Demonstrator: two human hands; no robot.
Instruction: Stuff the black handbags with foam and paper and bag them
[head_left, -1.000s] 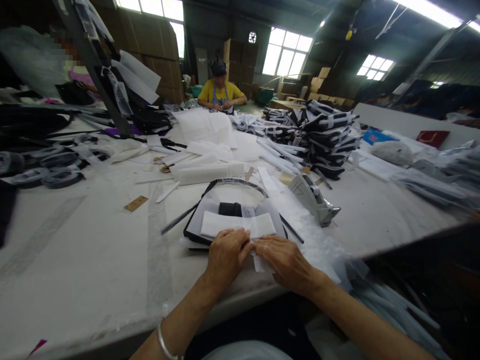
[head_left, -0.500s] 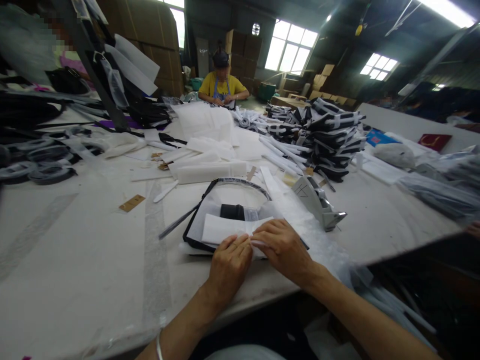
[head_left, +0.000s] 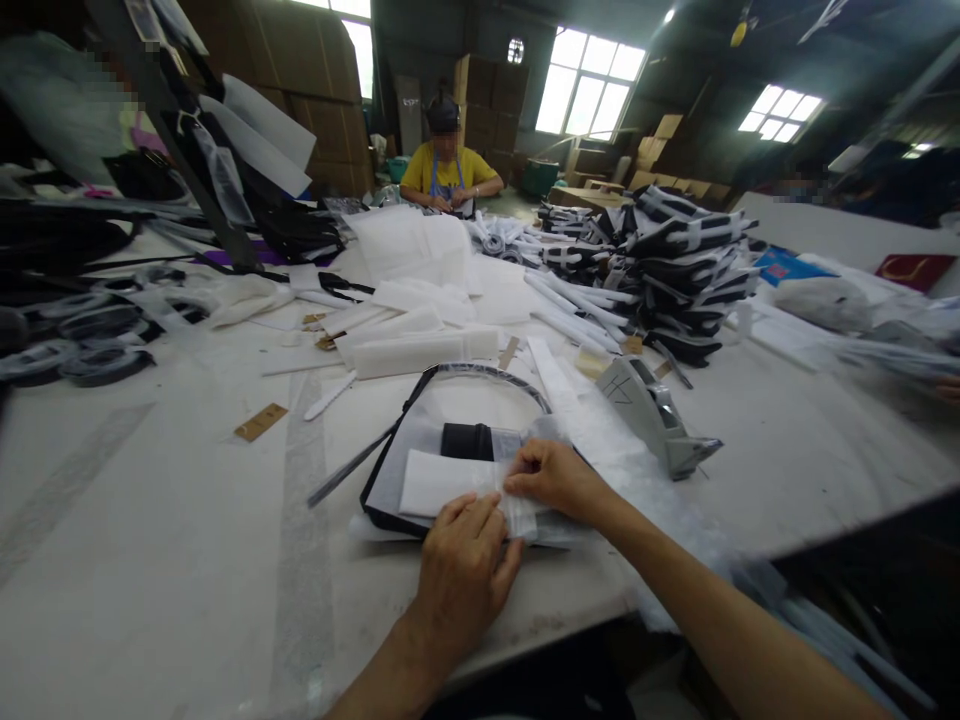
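A black bag [head_left: 373, 490] lies flat in front of me, with pale wrapping over its face and a plastic-covered handle [head_left: 487, 369] arching away from me. A black band [head_left: 466, 440] shows across its middle. Over the near part lies a folded white foam sheet [head_left: 442, 484]. My left hand [head_left: 463, 560] rests on the sheet's near edge, fingers stretched out and thumb apart. At the sheet's right part, my right hand [head_left: 559, 482] is closed in a pinch, thumb against fingers, on the sheet's wrapping. Its fingertips partly hide what they grip.
A tape dispenser [head_left: 656, 415] stands right of the bag. Beyond are white sheets [head_left: 420, 350] and a tall stack of wrapped black bags [head_left: 686, 270]. A brown tag [head_left: 261, 422] lies left. A person in yellow [head_left: 450, 175] sits across the table.
My right hand has moved slightly up and away from my left hand, and the sheet's right part now lies folded down. My left thumb has spread out. The view has shifted a little.
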